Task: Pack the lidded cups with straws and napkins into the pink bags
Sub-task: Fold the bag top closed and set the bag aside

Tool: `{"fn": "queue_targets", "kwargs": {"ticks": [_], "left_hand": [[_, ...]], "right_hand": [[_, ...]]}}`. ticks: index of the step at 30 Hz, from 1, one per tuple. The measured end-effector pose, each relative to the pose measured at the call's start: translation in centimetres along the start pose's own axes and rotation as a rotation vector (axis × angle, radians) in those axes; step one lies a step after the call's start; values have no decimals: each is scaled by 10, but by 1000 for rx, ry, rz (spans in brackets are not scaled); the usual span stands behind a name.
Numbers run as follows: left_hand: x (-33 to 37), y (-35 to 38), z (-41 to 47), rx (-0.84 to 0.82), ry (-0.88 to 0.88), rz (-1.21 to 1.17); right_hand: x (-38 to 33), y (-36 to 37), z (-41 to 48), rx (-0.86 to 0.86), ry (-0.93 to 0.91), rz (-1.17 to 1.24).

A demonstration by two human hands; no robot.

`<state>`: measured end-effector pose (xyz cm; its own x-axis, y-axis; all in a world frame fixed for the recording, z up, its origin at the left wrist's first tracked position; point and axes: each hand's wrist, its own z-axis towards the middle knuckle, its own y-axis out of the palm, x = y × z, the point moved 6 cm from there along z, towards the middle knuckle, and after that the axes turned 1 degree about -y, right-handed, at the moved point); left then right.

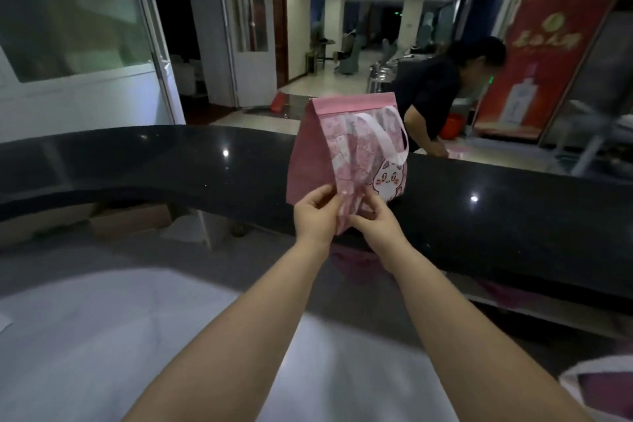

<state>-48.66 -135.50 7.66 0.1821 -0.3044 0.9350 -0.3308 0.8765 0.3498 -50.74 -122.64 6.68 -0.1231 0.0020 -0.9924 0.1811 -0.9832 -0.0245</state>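
Black counter (171,164) edge: pink bag (308,154) upright; left hand (315,216), right hand (375,220) pinch its bottom.

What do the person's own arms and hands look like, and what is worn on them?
The left hand and right hand are bare: no gloves, rings, watch or bracelets show. Both forearms are uncovered, with no sleeve in view.
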Motion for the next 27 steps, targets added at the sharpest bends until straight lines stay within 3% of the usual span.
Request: {"fn": "queue_targets", "kwargs": {"ticks": [3, 7, 9, 13, 19, 27], "left_hand": [[2, -16, 19, -140, 92, 125], [21, -75, 70, 85, 264, 366], [21, -89, 96, 59, 189, 408], [10, -80, 125, -193, 90, 403], [17, -74, 139, -205, 215, 408], [-1, -68, 153, -244, 140, 568]], "right_hand": [[2, 2, 10, 114, -16, -13], [1, 21, 15, 232, -29, -96], [2, 29, 17, 310, -48, -131], [7, 34, 25, 407, -52, -155], [3, 30, 66, 368, -7, -91], [26, 17, 92, 475, 40, -254]]}}
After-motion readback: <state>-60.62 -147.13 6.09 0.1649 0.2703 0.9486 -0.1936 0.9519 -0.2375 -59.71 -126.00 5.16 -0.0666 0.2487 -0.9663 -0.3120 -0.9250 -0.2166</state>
